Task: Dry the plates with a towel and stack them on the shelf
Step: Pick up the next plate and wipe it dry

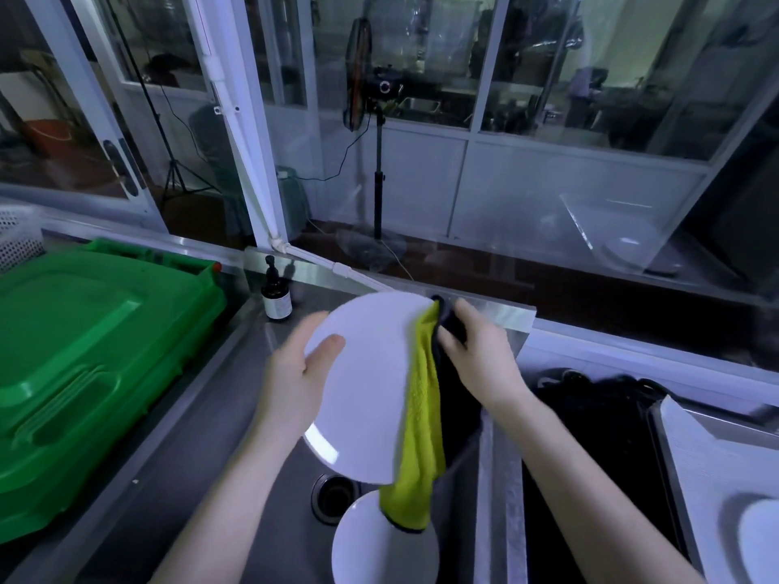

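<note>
the left hand [295, 373] holds the plate [362, 385] upright over the sink [236, 436], thumb on its front, probably so both faces are free. the right hand [480, 356] grips the towel [421, 415] at the opposite edge, ready to wipe.

left hand [291, 381]: fingers mostly behind plate [366, 394] | towel [421, 398] hides plate's right rim | lower plate [371, 550] cut by bottom edge | bottle [276, 299] label too small to read | green bin [84, 351] cut at left

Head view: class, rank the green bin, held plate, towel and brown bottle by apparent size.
1. green bin
2. held plate
3. towel
4. brown bottle
The plate partly hides the towel, so its rank is unsure.
</note>
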